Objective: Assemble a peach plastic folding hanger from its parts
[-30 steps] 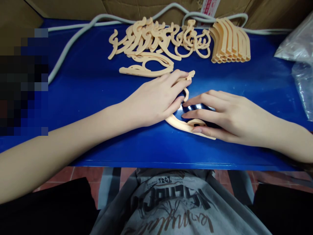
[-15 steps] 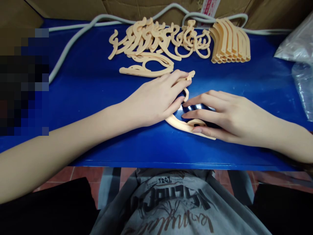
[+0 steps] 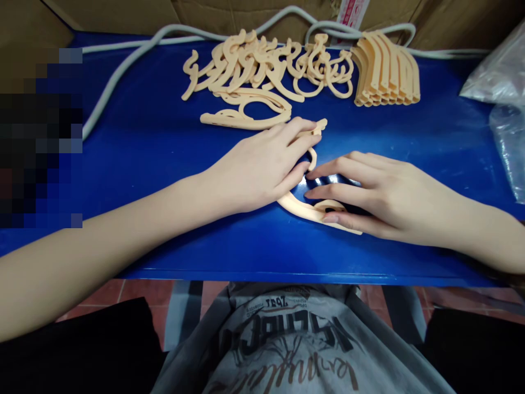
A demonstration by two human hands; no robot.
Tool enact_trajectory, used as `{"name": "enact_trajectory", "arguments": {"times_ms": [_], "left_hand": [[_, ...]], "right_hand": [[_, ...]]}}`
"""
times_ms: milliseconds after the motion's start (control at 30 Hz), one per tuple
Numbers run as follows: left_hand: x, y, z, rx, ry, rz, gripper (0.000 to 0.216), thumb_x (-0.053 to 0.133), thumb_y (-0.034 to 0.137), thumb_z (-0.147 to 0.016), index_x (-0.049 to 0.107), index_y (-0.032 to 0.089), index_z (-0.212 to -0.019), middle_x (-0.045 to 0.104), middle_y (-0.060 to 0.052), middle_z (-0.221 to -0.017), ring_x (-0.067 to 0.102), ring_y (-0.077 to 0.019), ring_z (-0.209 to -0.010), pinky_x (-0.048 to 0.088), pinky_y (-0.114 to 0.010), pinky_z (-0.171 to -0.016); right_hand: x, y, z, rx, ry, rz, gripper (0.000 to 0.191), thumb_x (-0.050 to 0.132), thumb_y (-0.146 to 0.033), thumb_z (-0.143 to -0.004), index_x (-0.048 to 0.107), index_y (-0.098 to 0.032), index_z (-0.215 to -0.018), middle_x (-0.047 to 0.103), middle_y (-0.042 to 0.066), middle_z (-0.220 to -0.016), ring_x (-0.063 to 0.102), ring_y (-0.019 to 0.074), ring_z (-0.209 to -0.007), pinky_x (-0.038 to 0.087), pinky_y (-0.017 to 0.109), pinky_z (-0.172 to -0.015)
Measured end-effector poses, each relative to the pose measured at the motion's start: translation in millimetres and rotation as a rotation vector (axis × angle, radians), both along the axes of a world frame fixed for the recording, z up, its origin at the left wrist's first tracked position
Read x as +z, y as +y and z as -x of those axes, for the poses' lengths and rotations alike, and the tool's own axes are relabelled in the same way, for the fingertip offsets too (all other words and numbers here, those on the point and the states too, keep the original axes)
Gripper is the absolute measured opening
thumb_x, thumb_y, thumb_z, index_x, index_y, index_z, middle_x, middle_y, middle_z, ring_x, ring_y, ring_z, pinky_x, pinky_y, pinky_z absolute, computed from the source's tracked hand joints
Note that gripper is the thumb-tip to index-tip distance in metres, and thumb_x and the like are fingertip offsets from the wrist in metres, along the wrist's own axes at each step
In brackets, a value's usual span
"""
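A curved beige plastic piece (image 3: 303,209) lies flat on the blue table (image 3: 164,153), mostly covered by both hands. My left hand (image 3: 262,167) rests palm down on its left part, fingers stretched toward the hooked tip (image 3: 319,127). My right hand (image 3: 369,194) lies palm down on its right part, fingertips pointing left and almost meeting the left hand's fingers. Both hands press on the piece without closing around it.
A loose heap of similar beige pieces (image 3: 266,65) lies at the back centre, one larger piece (image 3: 246,112) just in front of it. A neat stack of pieces (image 3: 385,68) stands back right. A grey cable (image 3: 123,65) runs along the back. Clear plastic bags (image 3: 502,104) lie at right.
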State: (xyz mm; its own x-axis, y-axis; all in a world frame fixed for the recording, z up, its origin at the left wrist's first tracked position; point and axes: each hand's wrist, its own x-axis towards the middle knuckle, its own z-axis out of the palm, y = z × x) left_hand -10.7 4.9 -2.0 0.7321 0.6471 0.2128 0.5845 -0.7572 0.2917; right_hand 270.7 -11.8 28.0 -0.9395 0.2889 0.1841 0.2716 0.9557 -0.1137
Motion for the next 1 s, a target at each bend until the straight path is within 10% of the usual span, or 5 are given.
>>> {"name": "enact_trajectory", "arguments": {"times_ms": [1000], "left_hand": [[0.3, -0.7, -0.3, 0.014, -0.018, 0.022, 0.06, 0.037, 0.034, -0.118, 0.055, 0.019, -0.173, 0.054, -0.017, -0.182, 0.054, -0.0386, -0.168, 0.045, -0.063, -0.141]], "right_hand": [[0.9, -0.1, -0.2, 0.002, 0.003, -0.009, 0.042, 0.052, -0.047, -0.124, 0.083, -0.019, -0.131, 0.078, 0.017, -0.145, 0.074, 0.0288, -0.115, 0.058, 0.045, -0.099]]}}
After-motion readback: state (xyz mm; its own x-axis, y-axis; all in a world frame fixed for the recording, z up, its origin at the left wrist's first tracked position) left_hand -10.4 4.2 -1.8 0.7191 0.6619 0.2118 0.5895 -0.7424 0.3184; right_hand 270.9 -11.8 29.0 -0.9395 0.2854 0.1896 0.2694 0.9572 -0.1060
